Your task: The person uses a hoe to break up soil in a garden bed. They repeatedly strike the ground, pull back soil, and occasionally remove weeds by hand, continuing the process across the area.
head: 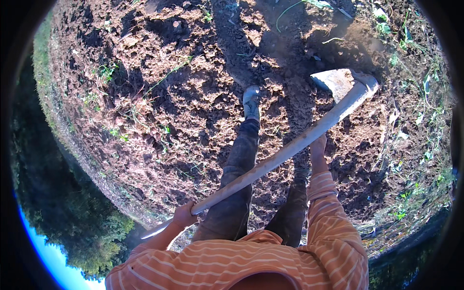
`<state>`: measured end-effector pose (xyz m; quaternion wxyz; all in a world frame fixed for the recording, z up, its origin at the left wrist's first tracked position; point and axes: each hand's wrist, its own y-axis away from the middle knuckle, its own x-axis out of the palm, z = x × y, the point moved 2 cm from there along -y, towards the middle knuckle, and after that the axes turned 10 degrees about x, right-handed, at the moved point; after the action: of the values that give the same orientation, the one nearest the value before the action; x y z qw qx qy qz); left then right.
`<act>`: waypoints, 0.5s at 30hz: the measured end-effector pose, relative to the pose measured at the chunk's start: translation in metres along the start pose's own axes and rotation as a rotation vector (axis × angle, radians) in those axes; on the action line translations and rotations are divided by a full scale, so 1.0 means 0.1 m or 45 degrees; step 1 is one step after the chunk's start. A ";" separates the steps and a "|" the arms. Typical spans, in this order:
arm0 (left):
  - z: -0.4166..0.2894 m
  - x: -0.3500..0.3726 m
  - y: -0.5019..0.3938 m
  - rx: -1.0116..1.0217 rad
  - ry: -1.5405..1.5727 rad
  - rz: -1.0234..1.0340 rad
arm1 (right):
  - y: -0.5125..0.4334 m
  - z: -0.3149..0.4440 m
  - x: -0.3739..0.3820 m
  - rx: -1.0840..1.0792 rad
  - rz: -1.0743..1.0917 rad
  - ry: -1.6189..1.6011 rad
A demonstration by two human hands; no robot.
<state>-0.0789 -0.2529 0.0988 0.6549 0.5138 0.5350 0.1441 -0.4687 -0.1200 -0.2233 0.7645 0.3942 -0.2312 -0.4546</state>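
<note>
A long wooden hoe handle [268,164] slants across the view in front of my legs. My left hand [184,215] is wrapped around its lower-left part, and the handle's end sticks out past my wrist. Farther up, my right hand [318,145] holds the handle from below; its fingers are mostly hidden behind the wood. At the upper right end sits the broad metal hoe blade [335,82], pale with soil marks. Whether the blade touches the ground cannot be told. Loose brown soil [203,108] lies around and beneath it.
My left shoe [251,101], coated with soil, stands on the clods; my right foot is hard to make out in shadow. Green vines [427,83] trail along the right side. Small weeds [107,72] grow at left. Trees [83,221] border the field.
</note>
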 end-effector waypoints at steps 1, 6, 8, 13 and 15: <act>-0.03 -0.12 -0.03 0.006 -0.017 0.012 | -0.23 -0.07 0.02 -0.058 -0.082 0.425; -0.08 -0.89 -0.20 -0.044 -0.136 0.030 | -0.92 -0.17 0.51 -0.302 -0.192 0.851; -0.12 -1.16 -0.30 -0.038 -0.201 0.021 | -0.87 -0.19 0.79 -0.310 -0.248 0.966; -0.34 -1.50 -0.35 -0.119 -0.289 0.075 | -0.53 -0.19 0.91 -0.587 -0.170 0.843; -0.46 -1.53 -0.31 -0.130 -0.268 0.075 | -0.55 -0.14 0.78 -0.761 -0.105 0.655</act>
<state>-0.1881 -0.3554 0.1621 0.7283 0.5077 0.4399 0.1355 -0.4497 -0.1976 -0.2771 0.8595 0.2644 0.1264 -0.4186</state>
